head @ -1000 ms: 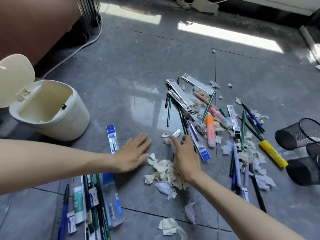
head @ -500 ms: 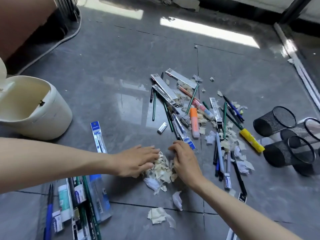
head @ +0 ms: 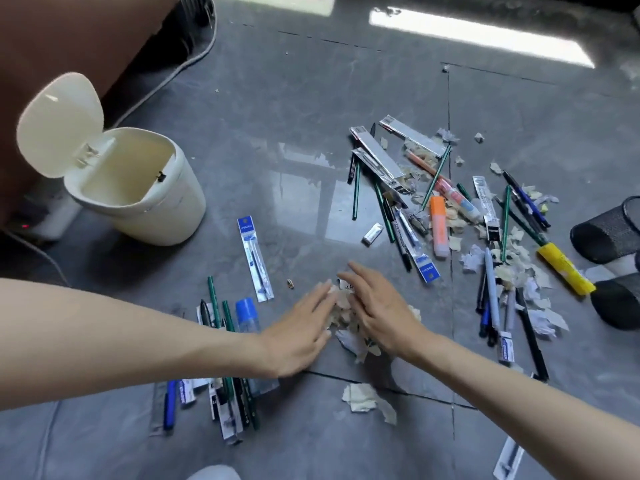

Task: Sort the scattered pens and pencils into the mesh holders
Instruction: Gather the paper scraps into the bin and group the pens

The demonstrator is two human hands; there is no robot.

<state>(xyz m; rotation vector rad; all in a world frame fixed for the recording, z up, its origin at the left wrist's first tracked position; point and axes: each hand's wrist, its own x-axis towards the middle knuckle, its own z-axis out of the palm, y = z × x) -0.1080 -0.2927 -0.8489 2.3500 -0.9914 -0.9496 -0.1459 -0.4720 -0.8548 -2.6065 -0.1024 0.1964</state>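
Observation:
My left hand [head: 298, 330] and my right hand [head: 377, 306] lie flat on the grey floor, fingers together, pressed against a small heap of torn paper scraps [head: 341, 306] between them. Neither hand holds a pen. Scattered pens and green pencils [head: 391, 216] lie in a pile to the upper right, with an orange highlighter [head: 439, 226] and a yellow marker [head: 564, 268]. Two black mesh holders lie on their sides at the right edge, one [head: 606, 230] above the other [head: 620, 303]. A second group of pens [head: 225, 400] lies partly under my left forearm.
A cream bin [head: 138, 188] with its lid up stands at the left. A packaged pen refill [head: 254, 258] lies between bin and hands. More paper scraps [head: 367, 401] lie near the front; a white eraser [head: 372, 233] sits by the pile. A grey cable [head: 173, 71] runs along the back left.
Both hands have swept the paper scraps together into a tighter heap and closed in on it. The camera view has shifted, so the bin shows fully again.

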